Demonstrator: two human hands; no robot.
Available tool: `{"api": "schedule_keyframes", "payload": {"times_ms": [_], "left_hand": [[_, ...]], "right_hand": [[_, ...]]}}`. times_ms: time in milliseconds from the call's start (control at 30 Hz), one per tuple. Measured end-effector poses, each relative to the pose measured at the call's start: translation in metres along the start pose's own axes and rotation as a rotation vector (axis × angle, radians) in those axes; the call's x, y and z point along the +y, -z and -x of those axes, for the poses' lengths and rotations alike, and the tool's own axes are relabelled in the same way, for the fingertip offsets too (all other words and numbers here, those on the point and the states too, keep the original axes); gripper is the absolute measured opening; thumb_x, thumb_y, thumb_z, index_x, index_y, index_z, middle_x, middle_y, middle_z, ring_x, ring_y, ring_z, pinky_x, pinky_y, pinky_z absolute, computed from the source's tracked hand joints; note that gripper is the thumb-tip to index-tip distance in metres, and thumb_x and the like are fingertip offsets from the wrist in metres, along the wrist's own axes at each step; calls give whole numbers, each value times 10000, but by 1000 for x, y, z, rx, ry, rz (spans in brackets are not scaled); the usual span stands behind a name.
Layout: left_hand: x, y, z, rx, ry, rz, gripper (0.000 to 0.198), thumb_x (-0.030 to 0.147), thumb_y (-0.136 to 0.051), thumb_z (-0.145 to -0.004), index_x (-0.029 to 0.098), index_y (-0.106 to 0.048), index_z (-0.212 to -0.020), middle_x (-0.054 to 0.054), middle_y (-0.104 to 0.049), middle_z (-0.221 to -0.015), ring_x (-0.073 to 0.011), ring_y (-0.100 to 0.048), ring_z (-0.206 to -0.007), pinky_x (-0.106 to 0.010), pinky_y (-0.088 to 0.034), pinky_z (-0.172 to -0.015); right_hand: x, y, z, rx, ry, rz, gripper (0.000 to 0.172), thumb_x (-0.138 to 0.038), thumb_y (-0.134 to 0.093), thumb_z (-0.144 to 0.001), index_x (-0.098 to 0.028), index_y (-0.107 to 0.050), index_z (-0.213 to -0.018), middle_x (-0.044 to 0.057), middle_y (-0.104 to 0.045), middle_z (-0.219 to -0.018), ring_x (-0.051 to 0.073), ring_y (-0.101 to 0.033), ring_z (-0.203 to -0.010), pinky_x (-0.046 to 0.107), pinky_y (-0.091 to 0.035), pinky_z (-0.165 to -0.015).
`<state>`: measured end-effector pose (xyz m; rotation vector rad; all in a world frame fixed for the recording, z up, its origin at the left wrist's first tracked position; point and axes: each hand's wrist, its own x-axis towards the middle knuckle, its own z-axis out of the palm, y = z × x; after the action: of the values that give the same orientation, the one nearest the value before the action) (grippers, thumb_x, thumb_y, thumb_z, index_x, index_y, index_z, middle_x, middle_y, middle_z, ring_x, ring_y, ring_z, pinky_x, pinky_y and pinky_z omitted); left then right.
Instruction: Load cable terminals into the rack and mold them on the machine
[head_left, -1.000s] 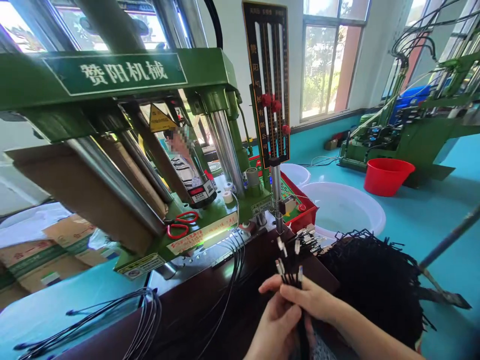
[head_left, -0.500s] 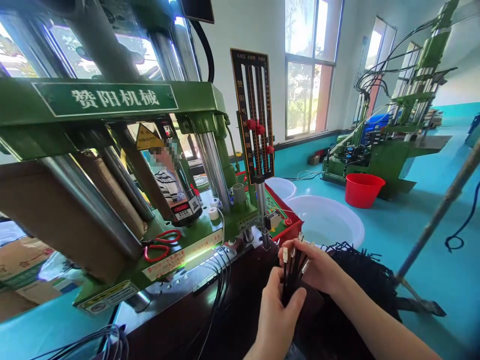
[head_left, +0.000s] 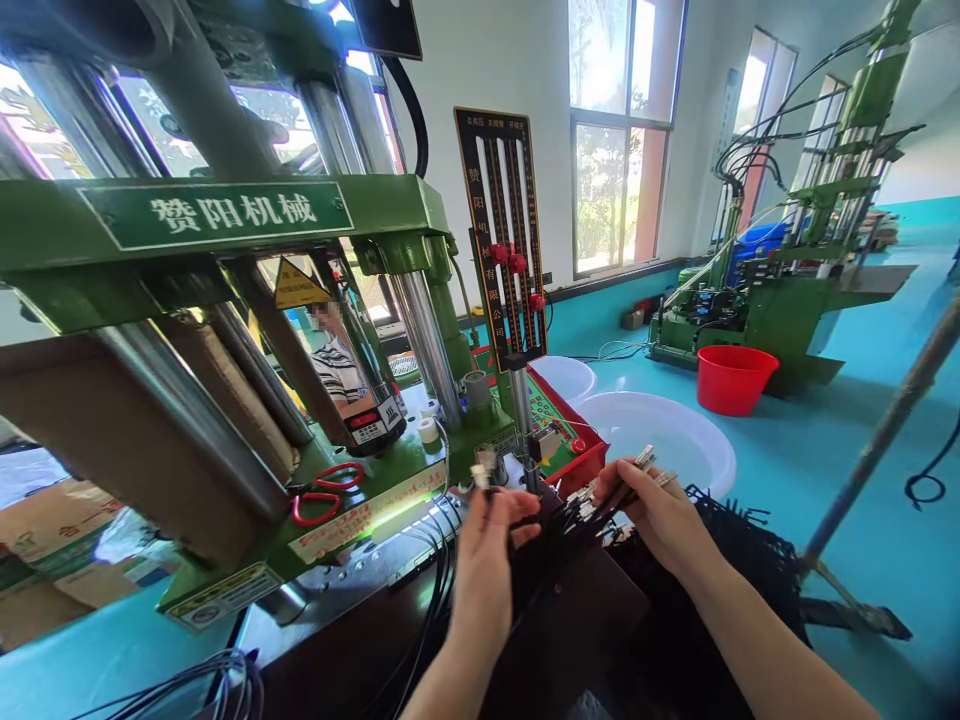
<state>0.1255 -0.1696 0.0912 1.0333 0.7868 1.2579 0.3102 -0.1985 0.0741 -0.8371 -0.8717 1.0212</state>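
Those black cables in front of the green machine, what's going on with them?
A person stands at a green machine sorting black cables with metal tips. The left hand holds one or a few cables up by the machine's front edge. The right hand grips a bundle of cables fanned out beside it, above a big heap of black cables. Red scissors lie on the machine bed, and another person sits behind it.

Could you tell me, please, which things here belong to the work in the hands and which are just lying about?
In hand:
left hand, gripping one black cable with a metal tip
right hand, holding a bundle of cables
heap of black cables beside it

Lying about:
red scissors on the green machine
red bucket
white basins
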Motion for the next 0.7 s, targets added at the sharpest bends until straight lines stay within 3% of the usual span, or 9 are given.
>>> {"api": "schedule_keyframes", "payload": {"times_ms": [100, 167, 200, 267, 333, 400, 500, 600, 700], "left_hand": [[38, 45, -8, 163, -198, 227, 192, 329, -606, -718, 173, -503, -675, 61, -489, -523, -61, -448, -426, -167, -401, -410], [62, 71, -9, 145, -301, 271, 183, 328, -616, -703, 178, -514, -682, 83, -427, -466, -35, -341, -333, -133, -292, -313], [69, 78, -7, 108, -275, 246, 183, 334, -618, -700, 178, -524, -687, 86, -414, -447, -29, -306, -305, -128, -247, -286], [68, 76, 0, -4, -88, 115, 213, 356, -598, -723, 166, -535, -651, 79, -402, -417, -23, -277, -277, -127, -203, -269], [48, 53, 10, -157, 149, -39, 292, 376, -556, -764, 144, -536, -589, 46, -447, -436, -38, -361, -318, -139, -269, -300], [14, 22, 21, -286, 231, -69, 258, 376, -562, -765, 140, -594, -666, -20, -583, -624, -96, -546, -539, -187, -438, -461], [-38, -13, 32, -141, 263, 92, 278, 381, -581, -754, 211, -592, -974, -47, -622, -987, -142, -589, -845, -210, -475, -637], [-69, -21, 39, -131, 353, 211, 456, 424, -596, -731, 231, -505, -1134, -57, -614, -1038, -146, -600, -823, -203, -455, -598], [-80, -14, 45, -209, 382, 166, 518, 451, -583, -732, 198, -461, -1168, -24, -636, -736, -101, -560, -563, -182, -379, -450]], "right_hand": [[12, 25, -2, 0, -83, 89, 279, -409, -575, -778, -143, -624, -709, 36, -628, -630, 143, -564, -569, 236, -447, -505], [17, 36, 0, -74, -156, 103, 292, -423, -568, -782, -141, -619, -724, 36, -623, -630, 137, -555, -542, 227, -440, -456], [18, 37, 3, -127, -183, 96, 295, -426, -555, -792, -143, -618, -737, 34, -621, -630, 134, -551, -530, 223, -436, -436], [14, 33, 9, -250, -210, 84, 300, -419, -517, -823, -144, -623, -764, 38, -623, -634, 132, -557, -538, 219, -443, -443], [7, 19, 14, -370, -217, 120, 314, -408, -478, -853, -142, -636, -801, 51, -635, -663, 127, -568, -560, 221, -455, -483], [1, 3, 17, -458, -180, 222, 329, -401, -436, -878, -149, -648, -869, 62, -639, -730, 128, -580, -599, 240, -473, -545], [5, -14, 20, -482, 14, 480, 319, -387, -421, -888, -182, -652, -970, 92, -590, -1004, 183, -577, -881, 334, -457, -813], [21, -15, 25, -489, 87, 604, 317, -395, -437, -877, -210, -646, -1028, 91, -439, -1267, 240, -410, -1162, 401, -291, -1008], [37, -6, 29, -510, -109, 435, 332, -417, -483, -847, -212, -638, -1058, 99, -465, -1264, 254, -433, -1154, 427, -297, -1003]]}}
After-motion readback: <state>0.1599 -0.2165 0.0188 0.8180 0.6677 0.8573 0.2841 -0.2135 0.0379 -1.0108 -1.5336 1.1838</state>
